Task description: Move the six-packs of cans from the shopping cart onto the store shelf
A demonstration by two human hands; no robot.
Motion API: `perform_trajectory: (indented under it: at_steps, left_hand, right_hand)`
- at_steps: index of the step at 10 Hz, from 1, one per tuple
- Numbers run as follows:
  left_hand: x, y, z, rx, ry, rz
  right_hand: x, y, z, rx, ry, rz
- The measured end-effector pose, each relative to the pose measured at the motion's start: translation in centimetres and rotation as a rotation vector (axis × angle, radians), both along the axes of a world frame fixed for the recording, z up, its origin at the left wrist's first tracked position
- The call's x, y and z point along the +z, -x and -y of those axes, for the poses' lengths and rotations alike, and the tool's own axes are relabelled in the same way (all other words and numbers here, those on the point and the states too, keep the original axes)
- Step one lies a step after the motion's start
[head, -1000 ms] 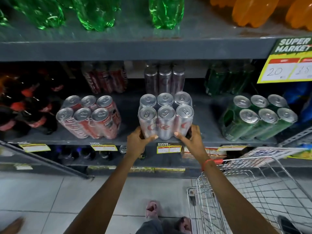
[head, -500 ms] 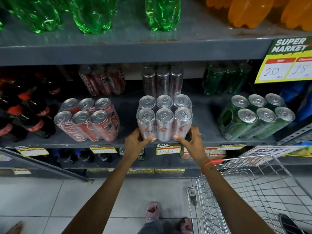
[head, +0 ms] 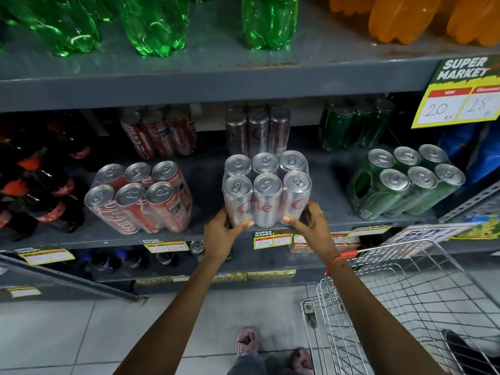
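Note:
A silver six-pack (head: 266, 189) in clear wrap stands on the front of the grey middle shelf (head: 205, 234). My left hand (head: 223, 234) grips its lower left corner and my right hand (head: 311, 226) grips its lower right corner. A red six-pack (head: 139, 197) leans on the same shelf to the left, and a green six-pack (head: 405, 182) leans to the right. The wire shopping cart (head: 405, 307) stands at the lower right; a dark thing shows in its far corner.
More red, silver and green cans stand at the back of the shelf. Green and orange bottles fill the shelf above. Dark cola bottles (head: 40, 180) crowd the left end. A yellow price sign (head: 460, 93) hangs at the upper right. My feet are on the tiled floor.
Both hands have stayed on the silver six-pack, which has shifted only slightly on the shelf edge. The view has tilted a little.

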State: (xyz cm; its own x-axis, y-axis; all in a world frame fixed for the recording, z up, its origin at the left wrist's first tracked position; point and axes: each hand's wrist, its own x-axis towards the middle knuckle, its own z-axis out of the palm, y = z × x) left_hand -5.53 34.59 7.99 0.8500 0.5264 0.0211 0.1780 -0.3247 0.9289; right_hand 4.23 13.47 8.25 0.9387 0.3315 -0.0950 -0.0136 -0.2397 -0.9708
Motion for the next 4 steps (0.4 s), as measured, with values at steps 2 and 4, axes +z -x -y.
perform_trajectory:
  at_steps: [2, 4]
  left_hand:
    - [0.2, 0.1, 0.3, -0.003, 0.027, -0.032]
    - [3.6, 1.0, 2.9, 0.064, -0.005, -0.024]
  right_hand:
    - [0.6, 0.4, -0.1, -0.019, -0.027, -0.027]
    - [3.3, 3.1, -2.6, -0.232, -0.009, 0.077]
